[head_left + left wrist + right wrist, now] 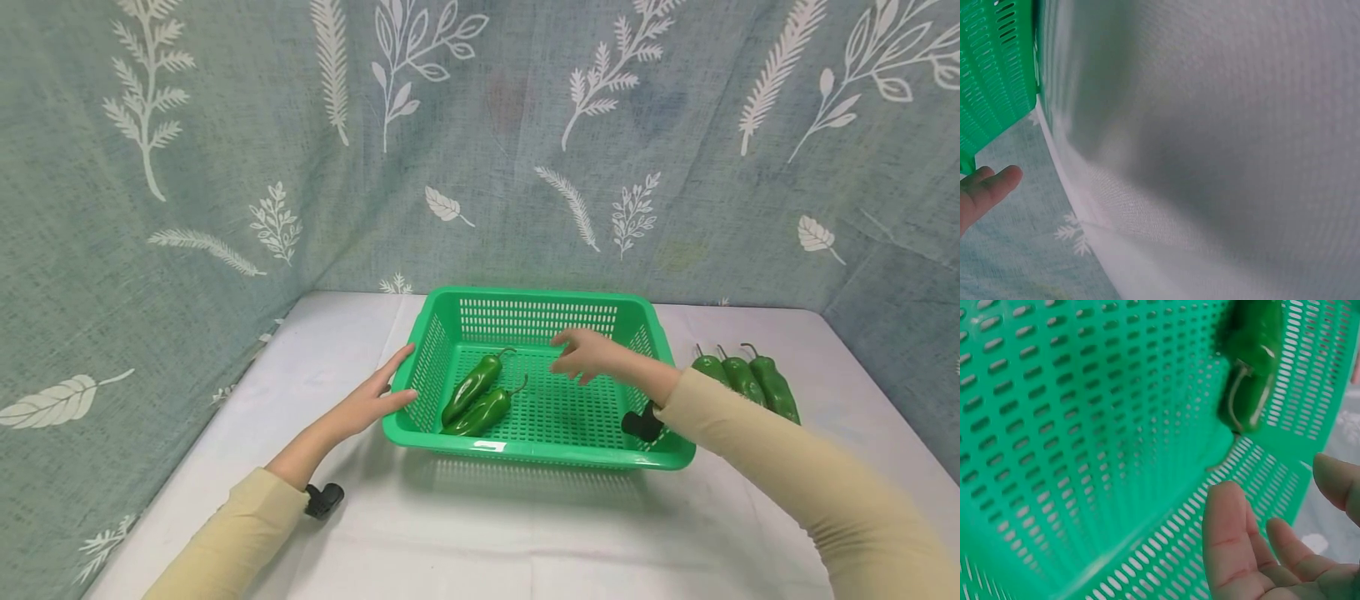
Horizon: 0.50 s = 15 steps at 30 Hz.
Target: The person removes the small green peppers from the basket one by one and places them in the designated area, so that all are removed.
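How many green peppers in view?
5. Two peppers inside the basket, near its left wall; three peppers side by side on the table to its right, some partly behind the right sleeve, which may hide more.

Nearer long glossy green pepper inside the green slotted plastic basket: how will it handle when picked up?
The long glossy green pepper may slip from a loose pinch, given its shine. Its rounded, tapering shape could roll or pivot when nudged. Its thin, curved stem might snap if pulled.

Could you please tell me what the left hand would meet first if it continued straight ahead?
The left hand would likely meet the left rim of the green basket; whether they touch is unclear.
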Available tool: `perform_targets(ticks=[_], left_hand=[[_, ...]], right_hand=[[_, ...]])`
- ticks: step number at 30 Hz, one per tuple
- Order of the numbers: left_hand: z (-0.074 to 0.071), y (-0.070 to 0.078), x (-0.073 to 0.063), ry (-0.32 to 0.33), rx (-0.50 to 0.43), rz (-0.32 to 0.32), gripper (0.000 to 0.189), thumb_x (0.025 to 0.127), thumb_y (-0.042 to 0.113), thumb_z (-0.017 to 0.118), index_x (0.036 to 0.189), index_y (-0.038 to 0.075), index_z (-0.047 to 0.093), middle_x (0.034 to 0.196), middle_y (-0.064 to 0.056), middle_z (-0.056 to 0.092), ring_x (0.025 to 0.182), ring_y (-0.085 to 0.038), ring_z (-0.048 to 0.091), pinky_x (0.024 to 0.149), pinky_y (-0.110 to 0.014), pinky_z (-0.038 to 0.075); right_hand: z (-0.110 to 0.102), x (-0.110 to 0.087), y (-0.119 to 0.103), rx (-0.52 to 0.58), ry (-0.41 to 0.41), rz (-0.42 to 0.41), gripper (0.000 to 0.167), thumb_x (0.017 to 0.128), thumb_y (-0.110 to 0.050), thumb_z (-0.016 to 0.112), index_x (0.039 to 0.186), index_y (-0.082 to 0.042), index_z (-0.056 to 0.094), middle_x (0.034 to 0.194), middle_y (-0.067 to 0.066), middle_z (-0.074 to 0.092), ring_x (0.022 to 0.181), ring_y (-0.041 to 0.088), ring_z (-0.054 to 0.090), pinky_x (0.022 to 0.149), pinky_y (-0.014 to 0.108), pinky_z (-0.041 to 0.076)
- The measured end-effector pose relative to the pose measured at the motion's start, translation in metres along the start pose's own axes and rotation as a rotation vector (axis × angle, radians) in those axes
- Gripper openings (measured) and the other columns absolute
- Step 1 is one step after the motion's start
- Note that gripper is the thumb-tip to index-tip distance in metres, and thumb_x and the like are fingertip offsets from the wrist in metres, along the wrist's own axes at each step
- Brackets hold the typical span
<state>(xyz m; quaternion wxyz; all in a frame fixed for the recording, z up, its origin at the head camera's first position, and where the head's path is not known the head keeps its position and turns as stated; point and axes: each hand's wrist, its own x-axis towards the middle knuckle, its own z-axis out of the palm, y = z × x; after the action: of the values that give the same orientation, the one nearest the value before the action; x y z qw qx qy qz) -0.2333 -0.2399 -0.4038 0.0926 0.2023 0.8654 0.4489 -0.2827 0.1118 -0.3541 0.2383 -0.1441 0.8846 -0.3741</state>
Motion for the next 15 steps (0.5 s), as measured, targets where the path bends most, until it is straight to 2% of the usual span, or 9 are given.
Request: perform_targets(ticks=[8, 15], left_hand=[[0.0, -0.001, 0.0, -0.004, 0.0, 0.001, 0.07, 0.094, 0.026, 0.047, 0.149, 0.021, 0.004, 0.154, -0.014, 0.003, 0.139, -0.039, 0.004, 0.103, -0.066, 0.014], [0.0, 0.0, -0.001, -0.002, -0.01, -0.006, 0.07, 0.094, 0.024, 0.047, 0.149, 0.021, 0.004, 0.154, -0.012, 0.003, 0.139, -0.037, 0.003, 0.103, -0.066, 0.014]], right_hand=[[0.016, 0.016, 0.004, 0.036, -0.027, 0.052, 0.053, 0.087, -0.016, 0.061, 0.133, 0.002, 0.043, 0.118, 0.019, 0.054, 0.088, 0.029, 0.06, 0.071, 0.037, 0.054], [0.024, 0.024, 0.004, -0.033, -0.045, 0.062, 0.046, 0.088, -0.017, 0.06, 0.128, 0.004, 0.049, 0.123, 0.02, 0.053, 0.088, 0.026, 0.062, 0.071, 0.035, 0.055]])
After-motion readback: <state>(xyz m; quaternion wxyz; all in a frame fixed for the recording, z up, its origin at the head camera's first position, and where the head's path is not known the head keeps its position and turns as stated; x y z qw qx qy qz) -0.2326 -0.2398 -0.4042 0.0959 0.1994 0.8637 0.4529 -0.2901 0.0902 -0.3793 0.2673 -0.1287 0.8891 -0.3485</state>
